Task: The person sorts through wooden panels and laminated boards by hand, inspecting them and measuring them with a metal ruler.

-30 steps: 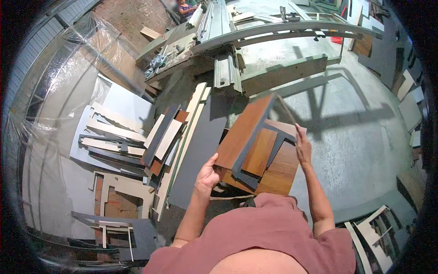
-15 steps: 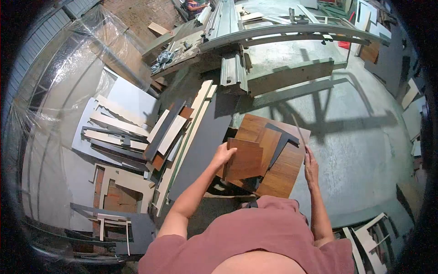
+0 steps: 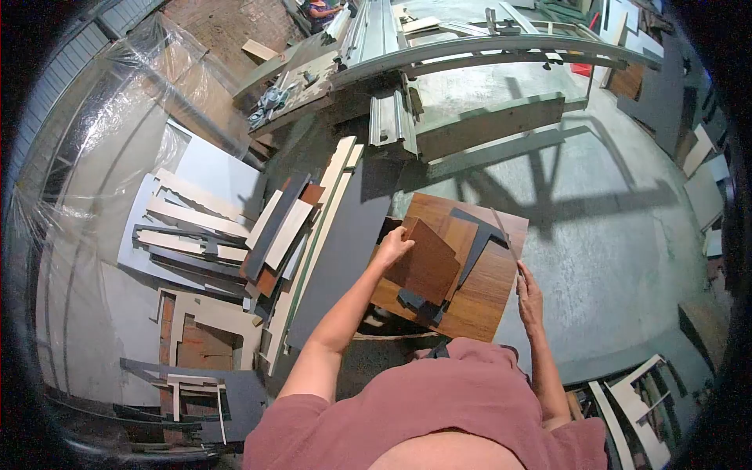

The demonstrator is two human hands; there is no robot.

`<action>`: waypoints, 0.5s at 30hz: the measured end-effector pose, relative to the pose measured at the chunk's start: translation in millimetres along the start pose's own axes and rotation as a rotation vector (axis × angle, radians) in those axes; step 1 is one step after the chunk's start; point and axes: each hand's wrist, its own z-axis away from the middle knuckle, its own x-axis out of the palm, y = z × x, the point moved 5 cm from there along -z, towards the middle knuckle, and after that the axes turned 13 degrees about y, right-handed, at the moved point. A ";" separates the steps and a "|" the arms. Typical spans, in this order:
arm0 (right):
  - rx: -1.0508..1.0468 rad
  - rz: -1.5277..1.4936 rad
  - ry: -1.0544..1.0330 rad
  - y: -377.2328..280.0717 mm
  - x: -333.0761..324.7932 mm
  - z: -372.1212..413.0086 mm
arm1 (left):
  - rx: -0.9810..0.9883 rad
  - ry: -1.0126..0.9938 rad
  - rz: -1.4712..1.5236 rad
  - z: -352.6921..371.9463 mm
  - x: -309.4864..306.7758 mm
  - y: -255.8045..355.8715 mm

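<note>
My left hand [image 3: 394, 247] grips the upper left edge of a small brown wood panel [image 3: 425, 262], which is tilted up above other pieces. My right hand [image 3: 529, 299] is closed around the lower end of a long, thin stick-like tool [image 3: 505, 233]; its exact kind I cannot make out. The tool points up and left, its tip over a larger wood-grain board [image 3: 489, 294], apart from the small panel. On that board lie a dark grey angular offcut [image 3: 479, 247] and another brown piece [image 3: 457, 232]. A black piece [image 3: 420, 305] shows below the held panel.
Left of the boards stand a long dark grey panel [image 3: 337, 251] and pale strips [image 3: 313, 258]. A pile of offcuts [image 3: 200, 215] lies farther left. Ahead is a machine with a long metal rail [image 3: 501, 48]. A person [image 3: 321, 11] is at the far top.
The small panel has tilted in my left hand, its face turning darker and more steeply angled. The thin tool in my right hand has swung left, its tip now over the larger board.
</note>
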 end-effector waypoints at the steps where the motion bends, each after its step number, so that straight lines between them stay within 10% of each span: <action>1: 0.030 0.006 0.000 0.0 -1.9 1.5 | 0.016 -0.028 0.059 4.0 -2.9 -2.3; 11: 0.006 0.045 0.053 39.0 -2.0 3.7 | -0.196 0.007 0.494 88.6 -33.3 1.7; 15: 0.140 0.041 -0.032 9.4 -0.8 4.6 | 0.039 0.137 0.237 89.0 -21.8 20.2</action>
